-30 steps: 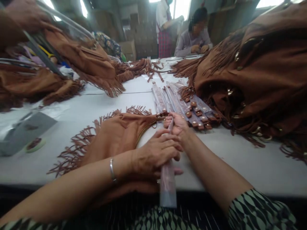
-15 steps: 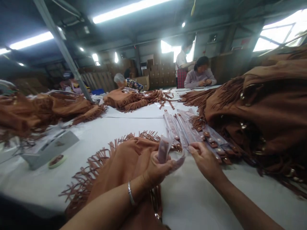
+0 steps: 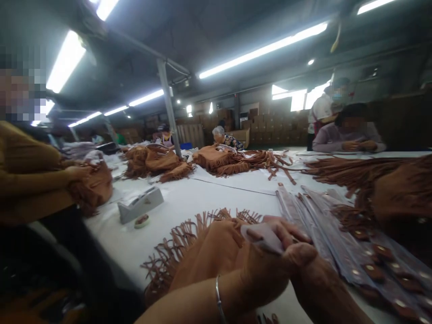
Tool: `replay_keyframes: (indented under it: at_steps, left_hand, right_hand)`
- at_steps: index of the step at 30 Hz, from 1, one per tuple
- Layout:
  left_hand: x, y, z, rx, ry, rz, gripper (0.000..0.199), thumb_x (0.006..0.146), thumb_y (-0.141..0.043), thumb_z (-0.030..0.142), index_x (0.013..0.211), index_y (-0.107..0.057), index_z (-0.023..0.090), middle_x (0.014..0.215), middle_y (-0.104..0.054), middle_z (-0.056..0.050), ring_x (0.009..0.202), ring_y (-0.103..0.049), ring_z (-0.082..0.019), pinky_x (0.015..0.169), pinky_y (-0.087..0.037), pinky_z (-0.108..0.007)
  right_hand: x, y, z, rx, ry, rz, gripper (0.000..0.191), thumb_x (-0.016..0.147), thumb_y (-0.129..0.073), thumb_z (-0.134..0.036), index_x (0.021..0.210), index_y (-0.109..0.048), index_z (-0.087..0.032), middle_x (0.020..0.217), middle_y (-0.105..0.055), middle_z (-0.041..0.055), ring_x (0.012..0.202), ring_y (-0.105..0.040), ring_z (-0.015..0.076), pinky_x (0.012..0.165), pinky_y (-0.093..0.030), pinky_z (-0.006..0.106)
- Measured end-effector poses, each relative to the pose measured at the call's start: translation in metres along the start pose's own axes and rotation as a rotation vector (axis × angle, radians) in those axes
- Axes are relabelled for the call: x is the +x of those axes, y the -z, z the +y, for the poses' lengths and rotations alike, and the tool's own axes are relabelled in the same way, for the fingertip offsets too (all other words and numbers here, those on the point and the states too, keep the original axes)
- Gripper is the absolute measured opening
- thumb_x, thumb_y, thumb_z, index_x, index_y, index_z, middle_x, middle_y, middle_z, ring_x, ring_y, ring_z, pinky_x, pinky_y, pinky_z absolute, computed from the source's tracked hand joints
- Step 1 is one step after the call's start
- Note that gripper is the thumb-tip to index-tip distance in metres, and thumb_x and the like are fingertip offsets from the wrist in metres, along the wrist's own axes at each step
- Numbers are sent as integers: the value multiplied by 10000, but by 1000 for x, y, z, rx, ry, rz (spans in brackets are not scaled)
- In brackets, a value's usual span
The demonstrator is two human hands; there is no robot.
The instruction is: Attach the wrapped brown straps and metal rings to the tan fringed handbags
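Note:
My left hand (image 3: 266, 272), with a silver bangle on the wrist, is closed around a strap wrapped in whitish film (image 3: 265, 237). The wrapped end pokes up from the fist. My right hand (image 3: 315, 274) meets it, its fingers closed over the same wrapped strap; the two hands partly hide each other and the grip. Beneath my left arm lies a brown fringed bag (image 3: 205, 256), its fringe spread toward the far left. Several film-wrapped straps (image 3: 317, 229) with brown, studded ends lie just right of my hands.
A grey tape dispenser (image 3: 141, 206) and a tape roll (image 3: 141, 221) sit at left on the white table (image 3: 189, 198). Brown fringed bags (image 3: 216, 159) are heaped at the back, more at right (image 3: 401, 189). A co-worker in a mustard sleeve (image 3: 33, 166) handles a brown bag at left.
My right hand has moved from beside the row of straps to my left hand, and both now hold the wrapped strap. The view has swung left, bringing the left co-worker into sight.

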State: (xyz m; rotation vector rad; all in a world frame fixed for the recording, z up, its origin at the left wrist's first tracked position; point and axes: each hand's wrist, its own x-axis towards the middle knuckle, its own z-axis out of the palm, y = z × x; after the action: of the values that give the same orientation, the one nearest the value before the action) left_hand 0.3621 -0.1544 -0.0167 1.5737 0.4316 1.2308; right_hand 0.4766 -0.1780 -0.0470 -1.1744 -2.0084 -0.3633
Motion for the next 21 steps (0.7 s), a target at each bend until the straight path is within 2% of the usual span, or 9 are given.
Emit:
replay_keyframes:
  at_steps: [2,4,6,8,12,14,17,19,21]
  left_hand:
    - [2,4,15,-187,-97,189,421,622,-703,528,806,-484,220,1030,-590,-92,963,-555,-224,818,-437,-352]
    - [5,8,27,-382,-144,337,426,647,-727,427,937,-494,218,945,-629,-58,870,-586,-182,799,-445,-331]
    - [10,12,35,-448,-149,388,270,730,-669,381,811,-493,194,679,-611,1,643,-572,-120,735,-456,-296]
    - [15,13,35,-450,-143,440,283,798,-593,374,652,-445,182,496,-512,43,487,-496,-85,689,-457,-277]
    - [19,7,17,-337,-143,582,397,860,-463,422,553,-482,171,491,-503,14,545,-527,-105,740,-452,-290]
    - [14,1,5,-283,-79,585,458,879,-399,439,532,-515,163,522,-521,-13,583,-533,-121,726,-450,-287]
    - [3,-7,-14,-201,59,456,479,881,-371,454,582,-588,149,629,-572,-48,634,-536,-144,688,-453,-286]
    - [-5,-9,-27,-153,123,372,465,879,-368,459,649,-625,145,717,-593,-61,697,-549,-160,711,-459,-290]
    - [-11,-9,-39,-98,146,279,475,894,-317,462,750,-640,145,787,-605,-70,752,-557,-174,740,-463,-296]
  right_hand:
    - [11,4,-5,-44,75,29,304,920,-274,-164,1146,-475,-184,845,-629,104,723,-620,222,543,-481,298]
    - [15,7,-9,-91,141,43,260,914,-255,-140,1012,-492,-178,682,-588,63,579,-583,204,490,-436,292]
    - [15,6,-13,-131,155,54,231,912,-254,-136,927,-480,-182,614,-544,39,502,-544,189,468,-400,285]
    - [13,2,-16,-156,153,51,221,914,-253,-136,915,-469,-180,586,-522,29,454,-514,176,452,-372,276]
    - [9,-8,-22,-185,125,26,227,895,-258,-106,1006,-455,-132,570,-531,37,438,-518,178,440,-374,267]
    - [6,-12,-24,-216,93,10,262,861,-270,-68,1054,-446,-92,613,-569,69,486,-560,194,460,-407,274]
    - [-2,-12,-23,-275,-5,-69,253,804,-310,-29,967,-493,-91,675,-603,110,555,-599,223,490,-444,300]
    - [-9,-4,-19,-269,-79,-158,219,784,-345,-31,870,-524,-122,694,-611,112,586,-608,237,508,-457,318]
    - [-11,12,-12,-193,-140,-235,164,806,-408,-100,872,-552,-147,764,-623,105,668,-616,247,573,-478,341]
